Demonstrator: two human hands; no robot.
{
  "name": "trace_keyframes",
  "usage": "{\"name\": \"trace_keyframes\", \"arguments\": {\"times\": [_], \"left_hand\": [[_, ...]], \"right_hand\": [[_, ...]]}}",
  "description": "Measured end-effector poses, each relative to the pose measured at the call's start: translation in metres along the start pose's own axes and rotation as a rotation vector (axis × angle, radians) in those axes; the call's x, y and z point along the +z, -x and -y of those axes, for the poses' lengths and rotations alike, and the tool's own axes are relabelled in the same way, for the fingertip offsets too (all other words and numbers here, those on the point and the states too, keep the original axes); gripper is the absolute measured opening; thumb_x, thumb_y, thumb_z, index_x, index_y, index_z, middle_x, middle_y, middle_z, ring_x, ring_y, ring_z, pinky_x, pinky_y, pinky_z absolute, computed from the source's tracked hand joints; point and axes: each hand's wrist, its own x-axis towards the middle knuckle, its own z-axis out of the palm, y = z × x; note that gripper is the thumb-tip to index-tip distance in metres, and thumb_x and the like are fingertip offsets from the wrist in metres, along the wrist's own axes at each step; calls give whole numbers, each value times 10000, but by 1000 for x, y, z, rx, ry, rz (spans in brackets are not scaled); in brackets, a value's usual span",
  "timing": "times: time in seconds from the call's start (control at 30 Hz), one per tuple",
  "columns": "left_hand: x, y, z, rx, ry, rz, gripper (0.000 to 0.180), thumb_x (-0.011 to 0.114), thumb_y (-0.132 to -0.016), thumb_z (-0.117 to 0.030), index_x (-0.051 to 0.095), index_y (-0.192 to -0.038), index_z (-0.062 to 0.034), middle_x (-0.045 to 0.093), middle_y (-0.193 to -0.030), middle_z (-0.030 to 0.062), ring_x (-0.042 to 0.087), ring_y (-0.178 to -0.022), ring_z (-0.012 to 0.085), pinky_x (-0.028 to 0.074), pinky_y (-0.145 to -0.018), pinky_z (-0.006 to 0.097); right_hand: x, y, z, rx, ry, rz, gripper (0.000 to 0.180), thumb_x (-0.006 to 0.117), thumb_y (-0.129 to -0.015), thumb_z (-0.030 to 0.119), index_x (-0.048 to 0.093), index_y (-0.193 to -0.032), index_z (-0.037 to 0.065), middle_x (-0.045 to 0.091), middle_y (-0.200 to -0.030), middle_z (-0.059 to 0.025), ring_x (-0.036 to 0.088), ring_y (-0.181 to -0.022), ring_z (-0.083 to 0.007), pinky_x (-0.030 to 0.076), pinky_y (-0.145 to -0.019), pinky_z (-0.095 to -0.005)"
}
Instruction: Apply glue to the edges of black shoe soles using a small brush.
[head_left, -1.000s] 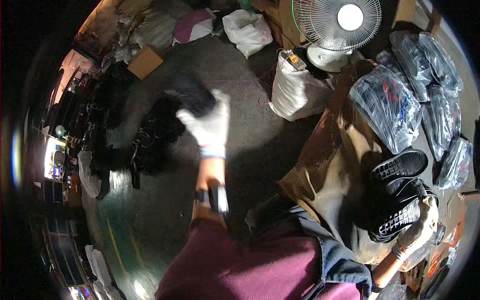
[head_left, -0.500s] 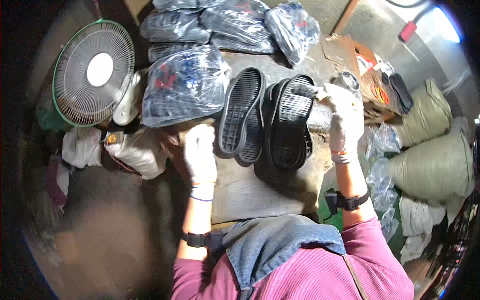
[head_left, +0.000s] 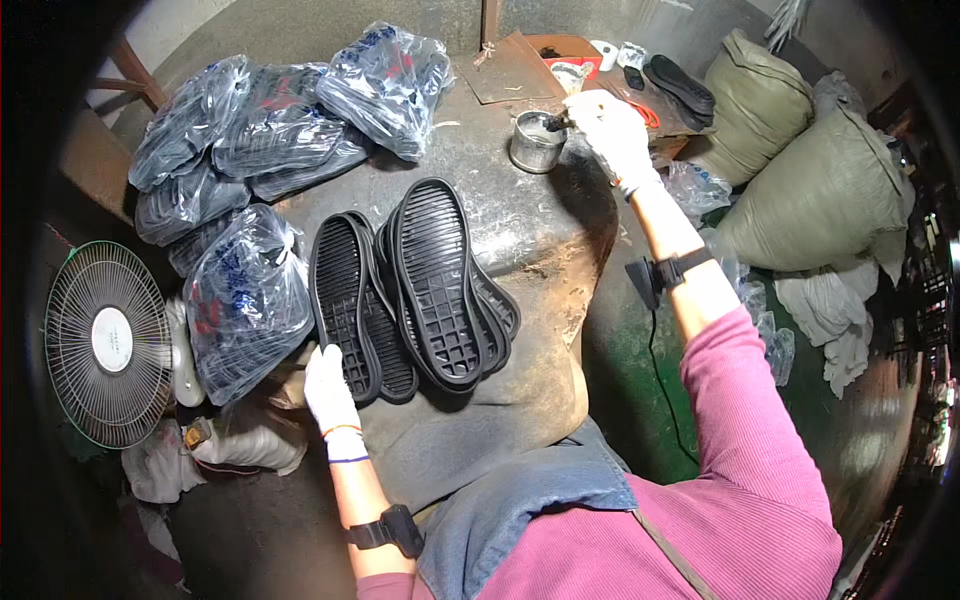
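Black rubber shoe soles lie in two overlapping stacks on the worktable: a left sole (head_left: 345,300) and a right sole (head_left: 437,285) on top, ridged and gridded side up. My left hand (head_left: 330,390), in a white glove, has its fingers closed at the near left edge of the left stack; the fingertips are partly hidden. At the far right, my gloved right hand (head_left: 610,130) is closed around a small dark-tipped brush (head_left: 556,122), most of its handle hidden in the glove. The brush tip is at the rim of a metal can (head_left: 537,148).
Clear plastic bags of soles (head_left: 245,300) are piled at the left. Beyond them stands a fan (head_left: 110,340). A cardboard sheet (head_left: 510,70) and an orange box (head_left: 570,48) sit at the back. Large green sacks (head_left: 820,190) stand on the right.
My right hand has carried the brush from above the right sole to the can. The left hand has come to the left stack's edge. The whole view has swung to the right.
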Motion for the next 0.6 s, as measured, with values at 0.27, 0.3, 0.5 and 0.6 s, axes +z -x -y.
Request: {"name": "trace_keyframes", "arguments": {"times": [0.27,0.3,0.5,0.6], "left_hand": [[-22,30,-140,-47,896,-32,533,592,-964,-54,484,-1477,45,666,-1287,159,711,-1038,251,609,-906,387],[-25,33,-156,-43,981,59,576,620,-949,-91,469,-1491,34,668,-1294,162,710,-1065,271,604,-938,399],[-32,30,-157,-355,1572,514,649,592,-886,-131,466,-1487,79,657,-1322,290,697,-1154,425,594,-1011,544],[-16,27,-176,-55,1662,671,895,685,-906,-278,237,-1623,17,432,-1577,292,460,-1439,472,299,-1171,768]], "right_hand": [[57,-22,-67,-61,625,247,279,539,-966,326,766,-907,175,769,-869,-93,729,-815,-339,511,-782,-459],[61,-20,-77,-162,595,271,276,539,-965,340,764,-952,181,772,-933,-102,732,-833,-333,503,-787,-448],[73,-16,-79,-180,352,270,295,534,-981,275,737,-1111,103,746,-1147,-157,697,-1091,-332,544,-943,-442],[48,-13,-58,33,-110,72,284,595,-971,244,771,-1105,66,777,-1070,-122,725,-1031,-303,541,-955,-396]]}}
